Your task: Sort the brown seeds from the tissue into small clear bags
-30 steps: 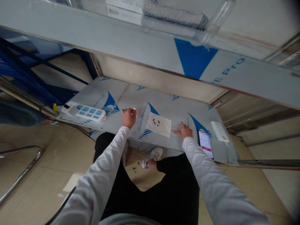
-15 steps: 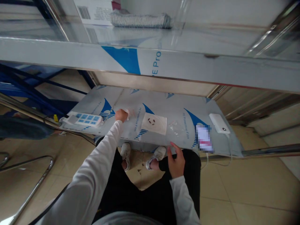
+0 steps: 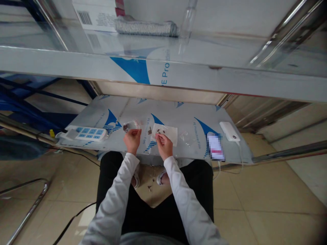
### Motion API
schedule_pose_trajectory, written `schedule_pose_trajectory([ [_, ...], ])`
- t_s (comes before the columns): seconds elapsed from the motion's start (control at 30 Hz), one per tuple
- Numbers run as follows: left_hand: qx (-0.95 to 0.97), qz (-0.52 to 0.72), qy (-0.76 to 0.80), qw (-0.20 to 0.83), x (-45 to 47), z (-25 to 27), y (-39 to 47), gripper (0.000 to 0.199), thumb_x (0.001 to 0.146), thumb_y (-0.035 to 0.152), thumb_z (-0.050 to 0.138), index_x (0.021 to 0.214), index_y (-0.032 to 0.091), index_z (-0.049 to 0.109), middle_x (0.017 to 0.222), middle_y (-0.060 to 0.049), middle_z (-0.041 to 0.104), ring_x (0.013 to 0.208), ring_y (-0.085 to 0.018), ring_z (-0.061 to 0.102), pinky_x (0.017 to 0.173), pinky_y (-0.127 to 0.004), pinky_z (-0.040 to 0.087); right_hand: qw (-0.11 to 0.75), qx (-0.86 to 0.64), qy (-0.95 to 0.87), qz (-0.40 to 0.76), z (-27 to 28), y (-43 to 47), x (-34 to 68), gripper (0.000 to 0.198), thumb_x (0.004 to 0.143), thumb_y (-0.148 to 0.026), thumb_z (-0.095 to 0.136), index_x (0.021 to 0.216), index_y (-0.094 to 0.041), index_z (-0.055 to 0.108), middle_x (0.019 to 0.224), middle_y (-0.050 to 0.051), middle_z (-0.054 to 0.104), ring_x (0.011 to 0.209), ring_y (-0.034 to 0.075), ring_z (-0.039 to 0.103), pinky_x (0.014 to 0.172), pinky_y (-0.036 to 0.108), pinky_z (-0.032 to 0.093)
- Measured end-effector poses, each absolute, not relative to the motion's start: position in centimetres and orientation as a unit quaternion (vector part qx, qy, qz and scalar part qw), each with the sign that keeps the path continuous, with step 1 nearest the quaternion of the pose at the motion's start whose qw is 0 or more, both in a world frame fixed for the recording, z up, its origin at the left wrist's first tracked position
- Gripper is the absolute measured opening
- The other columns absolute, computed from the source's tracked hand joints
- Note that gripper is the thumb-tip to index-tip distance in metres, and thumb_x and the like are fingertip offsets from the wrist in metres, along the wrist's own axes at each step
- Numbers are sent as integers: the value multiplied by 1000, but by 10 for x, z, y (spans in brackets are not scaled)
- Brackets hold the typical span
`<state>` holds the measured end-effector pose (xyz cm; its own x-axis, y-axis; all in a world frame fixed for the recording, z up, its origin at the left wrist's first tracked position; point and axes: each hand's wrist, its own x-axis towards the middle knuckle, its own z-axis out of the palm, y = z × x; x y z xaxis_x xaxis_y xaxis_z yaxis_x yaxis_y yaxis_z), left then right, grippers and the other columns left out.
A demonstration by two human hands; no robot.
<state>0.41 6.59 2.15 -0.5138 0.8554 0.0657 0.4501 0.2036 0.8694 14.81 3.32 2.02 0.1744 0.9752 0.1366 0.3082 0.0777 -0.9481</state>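
My left hand (image 3: 132, 141) is closed, its fingers curled, just in front of a clear plastic bag (image 3: 133, 124) with small dark pieces at its left end. Whatever it holds, if anything, is hidden. Over the left edge of a white paper sheet (image 3: 173, 133), my right hand (image 3: 165, 145) pinches thumb and fingers together; what lies between them is too small to make out. Several small dark pieces (image 3: 160, 131) lie on the sheet, partly behind the right fingertips. Between both hands, a small brownish piece (image 3: 149, 130) rests on the film-covered surface.
A power strip (image 3: 88, 133) lies at the left. Crumpled clear plastic (image 3: 185, 137) sits right of the paper. Farther right are a phone (image 3: 215, 147) and a white power bank (image 3: 230, 131) with a cable. A raised shelf (image 3: 199, 73) spans above, holding a rolled grey cloth (image 3: 146, 27).
My right hand has risen from near my knee to the paper and closed into a pinch. My left hand has drawn slightly towards me, leaving the clear bag in view beyond it.
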Motion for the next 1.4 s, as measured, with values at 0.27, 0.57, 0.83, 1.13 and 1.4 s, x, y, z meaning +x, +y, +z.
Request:
schedule_pose_trajectory([
  [0.27,416,472,747,214,-33,12,97,26,70,39,65,79,14,65,74,-7,69,74,-19,66,72,-29,48,566,-625,-466,269,-2,-15,197,32,87,-36,47,108,-17,61,102,12,69,94,21,65,88,39,51],
  [0.57,433,581,547,419,30,52,10,28,67,41,71,71,15,62,63,-1,65,54,-10,57,56,-23,47,590,-600,-426,331,46,-66,199,29,85,-39,57,103,-18,65,94,8,71,81,19,67,76,34,55],
  [0.83,493,489,462,552,49,52,-34,23,72,37,70,74,15,65,71,-4,69,63,-14,64,64,-27,53,544,-540,-444,464,52,-54,160,28,80,-41,64,96,-19,73,94,6,74,86,23,69,75,34,57],
  [1.13,511,423,473,580,38,32,-42,28,74,37,68,82,11,70,81,-8,73,71,-16,67,69,-25,53,477,-598,-519,381,41,-64,166,30,87,-42,55,93,-20,75,90,5,75,82,23,70,75,31,54],
  [1.4,499,420,505,566,41,29,-51,23,73,34,69,78,12,71,75,-6,73,68,-15,66,65,-23,51,512,-580,-423,472,40,-70,165,29,80,-44,62,87,-16,69,87,8,74,82,22,70,74,30,55],
])
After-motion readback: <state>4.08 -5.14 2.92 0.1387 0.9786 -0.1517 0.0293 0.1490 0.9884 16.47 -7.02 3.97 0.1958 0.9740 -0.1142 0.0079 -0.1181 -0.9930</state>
